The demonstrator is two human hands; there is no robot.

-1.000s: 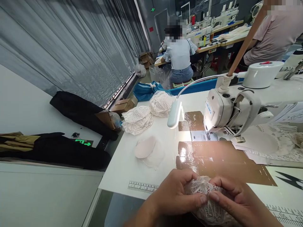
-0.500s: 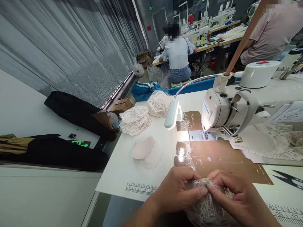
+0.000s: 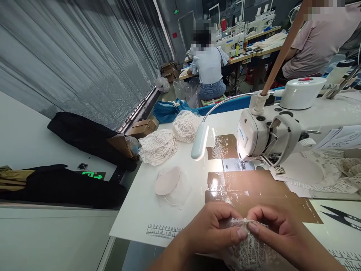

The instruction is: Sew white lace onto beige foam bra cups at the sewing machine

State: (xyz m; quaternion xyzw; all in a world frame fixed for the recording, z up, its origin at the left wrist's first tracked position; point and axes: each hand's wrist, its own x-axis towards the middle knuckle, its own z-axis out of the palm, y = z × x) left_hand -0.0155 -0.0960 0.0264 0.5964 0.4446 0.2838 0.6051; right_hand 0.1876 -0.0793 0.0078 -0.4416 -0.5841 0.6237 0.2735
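Both hands pinch the upper edge of a cream lace piece just off the table's front edge. My left hand is closed on its left side, thumb on top. Close beside it, my right hand grips the same edge between thumb and fingers. The lace hangs down below the fingers, and its lower part runs out of view. Ahead of the hands stands a white sewing machine with its lamp lit. On the table to the left lies a pale oval pad on sheer fabric.
Two stacks of lace pieces sit at the table's left edge. Thread snips lie at the right. Brown tape covers the table before the needle. More lace lies under the machine arm. Two people sit at the back.
The camera view has shifted slightly. My right hand's fingers have lifted and moved a little along the lace edge; both hands still pinch it.
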